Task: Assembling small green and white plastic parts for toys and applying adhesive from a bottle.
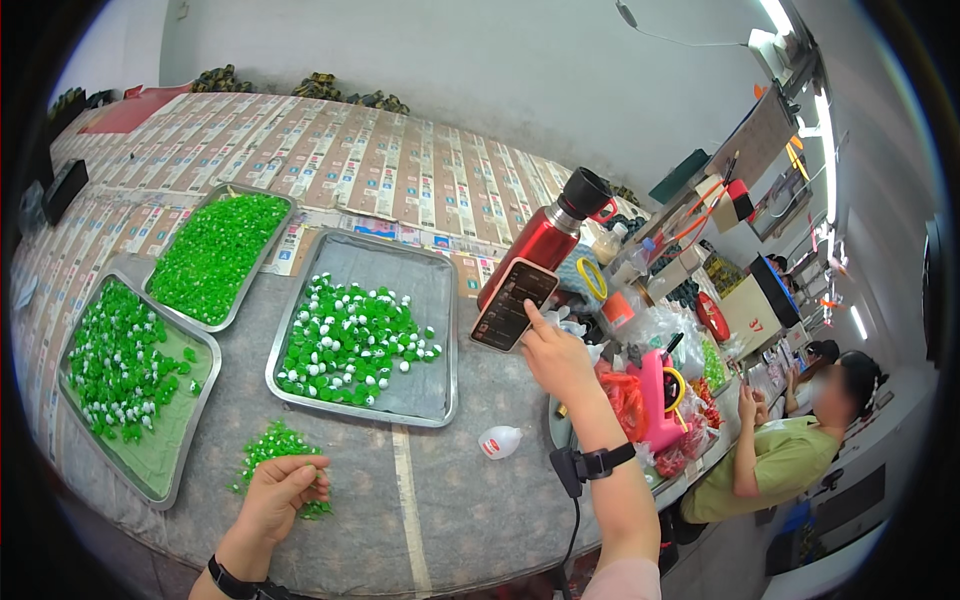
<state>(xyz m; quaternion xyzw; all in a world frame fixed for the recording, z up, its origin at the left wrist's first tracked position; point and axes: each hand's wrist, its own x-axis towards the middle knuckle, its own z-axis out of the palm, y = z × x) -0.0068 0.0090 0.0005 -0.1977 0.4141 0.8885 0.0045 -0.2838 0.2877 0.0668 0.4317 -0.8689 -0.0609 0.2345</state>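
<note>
At the far left of the worktop (480, 530), a shallow metal tray with a green base (172, 450) contains a heap of small green-and-white pieces (115, 355); part of the base is exposed toward the near corner. Behind it and slightly to the right, a rectangular metal tray with rounded corners (271, 250) is covered across its base by fine green pieces (215, 255).

Next, the left hand (275, 495) is positioned at a loose pile of green pieces (262, 450), which lies directly on the grey, matte covering of the worktop. Its grip is pinched, thumb against fingers; whether a piece is held between them cannot be told.

The middle metal tray (425, 290), smooth and raised at the rim, contains rounded green-and-white parts (345, 345), spread in a loose layer with bare metal around them. A pale strip (408, 500) runs from this tray toward the near edge. To the right of the strip lies a white bulb-shaped container (499, 442).

Further right, a smartphone (515, 305) stands tilted in front of a glossy red cylindrical flask with a black cap (535, 240). The right hand (560, 360) has its index finger extended to the screen; its grip does not enclose the phone, and the folding of the other fingers cannot be told.

Beyond the right forearm are a red plastic bag (625, 402) and a pink, rigid device (660, 400). At the far right is a person in an olive top (780, 460).
</note>
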